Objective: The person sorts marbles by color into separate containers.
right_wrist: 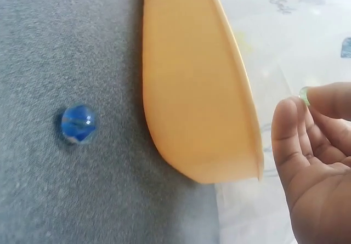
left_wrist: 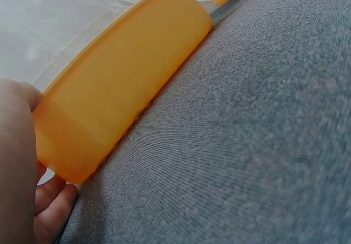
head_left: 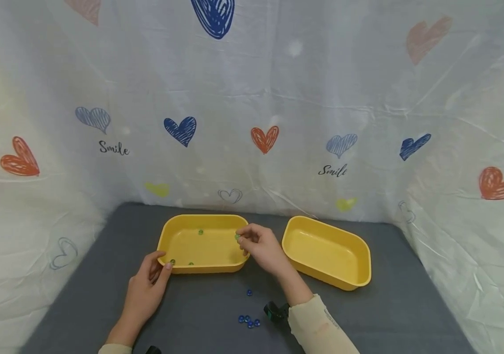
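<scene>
My left hand [head_left: 143,295] grips the front left corner of the left yellow tray [head_left: 216,246], thumb on the front rim and fingers around the side. Between thumb and fingertips, my right hand [head_left: 262,246] pinches a green marble [right_wrist: 304,95] just over that tray's right rim. Inside the tray lie a green marble [head_left: 201,232] near the back and two more along the front wall. On the cloth in front of the tray sits a single blue marble [head_left: 249,292]. Nearer to me is a small cluster of blue marbles [head_left: 250,324].
A second yellow tray [head_left: 327,248] stands at an angle to the right of my right hand. A dark grey cloth [head_left: 199,314] covers the table. Behind it hangs a white curtain [head_left: 243,172] printed with hearts. A black device [head_left: 274,310] sits by my right wrist.
</scene>
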Action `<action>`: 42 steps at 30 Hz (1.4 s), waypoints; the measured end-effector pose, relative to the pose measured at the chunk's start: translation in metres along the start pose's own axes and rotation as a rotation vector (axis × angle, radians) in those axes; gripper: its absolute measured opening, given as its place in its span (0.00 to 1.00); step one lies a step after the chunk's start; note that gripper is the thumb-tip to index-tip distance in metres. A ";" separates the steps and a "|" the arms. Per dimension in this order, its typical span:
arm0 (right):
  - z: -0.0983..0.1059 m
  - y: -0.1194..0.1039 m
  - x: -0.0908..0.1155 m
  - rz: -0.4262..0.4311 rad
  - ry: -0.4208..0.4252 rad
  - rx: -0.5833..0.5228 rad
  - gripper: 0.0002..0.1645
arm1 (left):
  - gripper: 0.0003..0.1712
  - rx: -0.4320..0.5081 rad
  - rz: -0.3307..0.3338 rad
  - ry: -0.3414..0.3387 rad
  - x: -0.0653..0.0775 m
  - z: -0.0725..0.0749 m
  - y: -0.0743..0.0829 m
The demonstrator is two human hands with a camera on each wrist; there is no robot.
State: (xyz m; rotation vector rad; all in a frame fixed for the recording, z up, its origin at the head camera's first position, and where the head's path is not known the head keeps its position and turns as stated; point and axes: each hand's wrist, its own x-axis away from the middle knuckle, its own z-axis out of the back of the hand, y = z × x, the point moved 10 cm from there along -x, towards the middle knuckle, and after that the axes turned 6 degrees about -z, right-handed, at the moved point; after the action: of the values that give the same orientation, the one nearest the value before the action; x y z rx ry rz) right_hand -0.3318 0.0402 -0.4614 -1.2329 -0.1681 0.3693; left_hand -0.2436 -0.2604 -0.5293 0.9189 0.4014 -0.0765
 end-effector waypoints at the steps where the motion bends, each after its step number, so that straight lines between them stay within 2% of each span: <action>1: -0.001 -0.001 -0.001 0.002 -0.001 0.002 0.13 | 0.28 0.003 0.001 -0.002 0.000 0.000 0.000; 12: -0.015 0.004 -0.009 -0.013 -0.020 0.020 0.14 | 0.28 0.002 -0.005 0.000 0.001 0.000 0.001; 35: -0.012 -0.001 0.003 0.027 -0.055 -0.016 0.13 | 0.28 -0.003 0.010 0.000 0.001 0.000 0.000; 42: -0.005 -0.001 0.018 0.021 -0.037 -0.036 0.14 | 0.28 -0.008 0.008 0.001 0.001 0.000 0.000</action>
State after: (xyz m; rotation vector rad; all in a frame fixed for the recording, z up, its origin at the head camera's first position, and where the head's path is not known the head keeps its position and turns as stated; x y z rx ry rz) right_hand -0.3136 0.0421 -0.4638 -1.2648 -0.1951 0.4088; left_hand -0.2423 -0.2601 -0.5295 0.9127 0.3985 -0.0677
